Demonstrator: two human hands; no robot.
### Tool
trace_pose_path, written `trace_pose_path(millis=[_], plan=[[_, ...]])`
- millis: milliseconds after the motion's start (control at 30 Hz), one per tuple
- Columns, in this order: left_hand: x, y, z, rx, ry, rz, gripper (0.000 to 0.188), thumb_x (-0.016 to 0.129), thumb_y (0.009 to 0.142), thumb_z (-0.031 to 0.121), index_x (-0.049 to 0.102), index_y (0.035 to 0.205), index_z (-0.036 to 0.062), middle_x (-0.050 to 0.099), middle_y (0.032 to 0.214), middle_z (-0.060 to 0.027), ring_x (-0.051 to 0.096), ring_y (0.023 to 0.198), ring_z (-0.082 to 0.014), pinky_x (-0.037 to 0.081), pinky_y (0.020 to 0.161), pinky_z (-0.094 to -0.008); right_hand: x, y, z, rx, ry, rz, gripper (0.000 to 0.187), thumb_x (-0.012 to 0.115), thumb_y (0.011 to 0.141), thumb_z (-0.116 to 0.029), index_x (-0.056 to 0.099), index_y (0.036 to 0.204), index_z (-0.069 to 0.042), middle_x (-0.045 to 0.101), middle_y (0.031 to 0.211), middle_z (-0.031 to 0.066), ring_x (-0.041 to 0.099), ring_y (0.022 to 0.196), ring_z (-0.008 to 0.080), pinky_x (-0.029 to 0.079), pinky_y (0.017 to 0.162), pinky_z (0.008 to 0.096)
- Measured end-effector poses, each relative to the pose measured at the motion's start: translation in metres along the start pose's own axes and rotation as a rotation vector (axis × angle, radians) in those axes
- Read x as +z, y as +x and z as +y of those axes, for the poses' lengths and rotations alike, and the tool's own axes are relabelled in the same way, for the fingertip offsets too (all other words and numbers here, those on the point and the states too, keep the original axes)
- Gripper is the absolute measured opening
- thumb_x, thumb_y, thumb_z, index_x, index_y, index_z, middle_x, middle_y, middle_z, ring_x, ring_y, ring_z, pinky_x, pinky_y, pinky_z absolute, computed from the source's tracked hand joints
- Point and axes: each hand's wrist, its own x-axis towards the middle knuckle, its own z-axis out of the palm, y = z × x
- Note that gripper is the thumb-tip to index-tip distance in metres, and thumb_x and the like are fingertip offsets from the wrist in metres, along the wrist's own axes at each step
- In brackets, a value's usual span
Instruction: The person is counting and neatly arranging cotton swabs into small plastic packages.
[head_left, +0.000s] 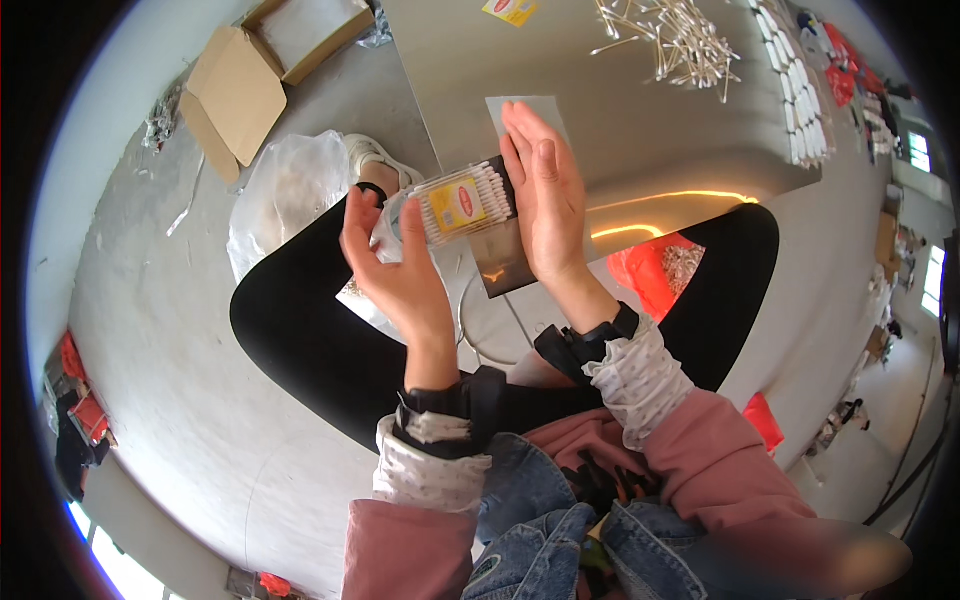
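Note:
A clear pack of cotton swabs (487, 188) with a yellow label lies sideways between my hands, above the near left edge of the metal table. My left hand (402, 285) grips its left end, thumb on the near side and fingers behind. The clear plastic at that end bunches beside the thumb. My right hand (552, 200) stands upright at the other end, fingers stretched out and palm side facing the swab tips. Whether the palm touches the pack, I cannot tell. Beyond the right fingertips, a flat clear plastic sleeve (555, 108) rests on the table.
Loose cotton swabs (690, 50) are heaped on the metal table (450, 60). White bundles (795, 90) line its right side, and a yellow card (510, 10) lies at the far edge. An open cardboard box (235, 90) and a plastic bag (280, 195) sit left. A red bag (640, 275) is below.

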Motion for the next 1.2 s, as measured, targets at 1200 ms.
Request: trace_pose_path(millis=[1200], plan=[[0.024,0.028,0.064,0.642,0.589,-0.541,0.063,0.085,0.072,0.006,0.063,0.131,0.0055,0.062,0.124,-0.013,0.056,0.115,-0.0331,0.046,0.099,-0.0423,-0.099,0.085,-0.047,-0.502,-1.177,-0.048,0.059,0.069,0.088,-0.004,0.049,0.143,-0.003,0.049,0.148,0.0166,0.046,0.139,0.0333,0.038,0.116,0.0418]])
